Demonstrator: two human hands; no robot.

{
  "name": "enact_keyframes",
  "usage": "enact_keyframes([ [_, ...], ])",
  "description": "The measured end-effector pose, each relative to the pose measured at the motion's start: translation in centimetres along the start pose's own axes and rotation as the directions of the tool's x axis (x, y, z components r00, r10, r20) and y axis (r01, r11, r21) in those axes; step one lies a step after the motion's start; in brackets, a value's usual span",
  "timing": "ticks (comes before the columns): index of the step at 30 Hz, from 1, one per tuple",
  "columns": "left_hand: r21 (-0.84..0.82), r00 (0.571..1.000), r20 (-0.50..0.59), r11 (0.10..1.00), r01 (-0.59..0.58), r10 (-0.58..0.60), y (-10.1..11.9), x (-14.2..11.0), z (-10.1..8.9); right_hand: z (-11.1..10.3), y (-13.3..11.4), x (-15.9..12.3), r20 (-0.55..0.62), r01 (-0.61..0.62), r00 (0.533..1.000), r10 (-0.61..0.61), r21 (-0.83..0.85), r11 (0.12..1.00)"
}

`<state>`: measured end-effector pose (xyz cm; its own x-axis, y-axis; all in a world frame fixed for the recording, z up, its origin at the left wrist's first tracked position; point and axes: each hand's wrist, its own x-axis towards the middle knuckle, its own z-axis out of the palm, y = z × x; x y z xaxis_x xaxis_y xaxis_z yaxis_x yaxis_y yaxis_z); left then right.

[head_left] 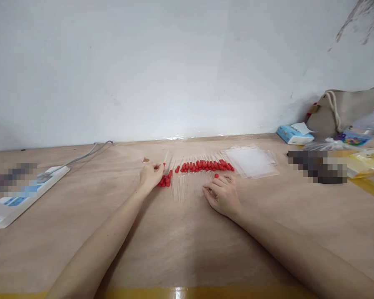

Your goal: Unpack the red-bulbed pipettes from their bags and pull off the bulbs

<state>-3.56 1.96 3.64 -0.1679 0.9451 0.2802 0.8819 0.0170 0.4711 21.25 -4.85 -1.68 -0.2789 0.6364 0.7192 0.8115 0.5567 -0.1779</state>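
Note:
My left hand is closed in a pinch, with a small red pawn-shaped piece at its fingertips. Just under those fingers lies a little heap of red pieces. A long row of more red pawn-shaped pieces stretches across the middle, over thin clear plastic strips on the table. My right hand rests near the right part of the row, fingers curled in. Another red piece shows at its fingers, mostly hidden behind them.
Clear flat plastic bags lie stacked right of the row. Further right are a blue tissue pack, a beige bag, and a yellow package. A white power strip with a grey cable is at left. A wall stands behind.

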Motion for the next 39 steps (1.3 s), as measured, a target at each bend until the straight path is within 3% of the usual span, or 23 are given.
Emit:
enact_keyframes([
  [3,-0.045,0.996,-0.064,0.997,-0.06,0.058,0.2,-1.0,-0.7,-0.1,0.0,0.1,-0.034,-0.03,0.999,0.03,0.001,1.0],
  [5,-0.076,0.975,-0.085,0.974,-0.212,0.205,0.3,-2.4,-0.9,-0.4,0.0,0.2,-0.08,-0.044,0.996,0.042,-0.016,0.999],
  [8,-0.038,0.849,-0.089,0.85,-0.526,0.521,0.5,-5.1,-0.5,-0.9,-0.3,0.5,-0.11,0.014,0.994,-0.021,-0.064,0.998],
  [11,0.013,0.728,-0.089,0.731,-0.682,0.68,0.6,-7.3,0.7,-1.2,-0.7,0.6,-0.047,0.14,0.989,-0.143,-0.051,0.989],
  [14,0.041,0.681,-0.11,0.688,-0.725,0.724,0.5,-8.2,1.6,-1.2,-0.9,0.6,-0.065,0.181,0.982,-0.178,0.04,0.983],
  [19,0.084,0.666,-0.143,0.68,-0.728,0.732,0.4,-8.0,1.8,-1.3,-0.4,0.5,-0.24,0.088,0.969,-0.055,0.128,0.988],
  [26,0.077,0.614,-0.115,0.624,-0.778,0.781,0.5,-8.2,1.9,-0.3,-0.8,0.5,-0.013,0.256,0.967,-0.256,0.004,0.967],
  [31,0.094,0.565,-0.123,0.576,-0.812,0.816,0.8,-8.2,2.1,0.4,-0.8,0.5,0.02,0.312,0.95,-0.313,0.034,0.95],
  [39,0.083,0.508,-0.05,0.51,-0.856,0.86,0.7,-8.4,1.7,-0.4,-0.3,-0.1,0.036,0.387,0.919,-0.392,0.1,0.917],
])
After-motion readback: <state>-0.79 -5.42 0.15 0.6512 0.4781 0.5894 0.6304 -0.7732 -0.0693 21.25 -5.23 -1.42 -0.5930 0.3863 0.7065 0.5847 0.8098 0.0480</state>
